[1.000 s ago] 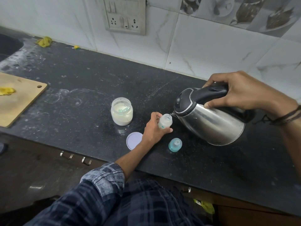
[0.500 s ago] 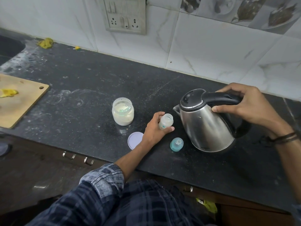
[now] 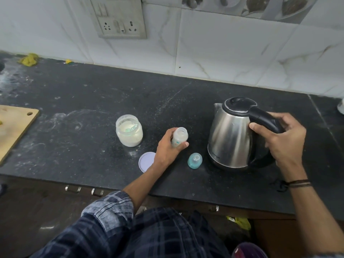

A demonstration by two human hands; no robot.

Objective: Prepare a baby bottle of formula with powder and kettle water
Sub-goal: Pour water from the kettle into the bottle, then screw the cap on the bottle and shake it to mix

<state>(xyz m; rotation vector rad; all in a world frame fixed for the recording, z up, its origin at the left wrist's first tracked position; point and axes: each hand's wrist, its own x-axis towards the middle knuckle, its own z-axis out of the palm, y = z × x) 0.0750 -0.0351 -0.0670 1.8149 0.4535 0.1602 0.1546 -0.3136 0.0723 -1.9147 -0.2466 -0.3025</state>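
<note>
Steel kettle [image 3: 230, 135] upright on the counter [image 3: 93, 101], bottle uncapped — capping looks like the next job.
The left hand [image 3: 167, 148] grips the little bottle [image 3: 179, 138] round its body, roughly upright, open mouth up. The right hand [image 3: 284, 138] is wrapped round the kettle's black handle. The teal cap [image 3: 194, 160] stands between bottle and kettle, nearer the busy left hand — so the right probably has to let go and reach round the kettle's front, where there's bare counter. Powder jar [image 3: 129, 131] sits off left.
</note>
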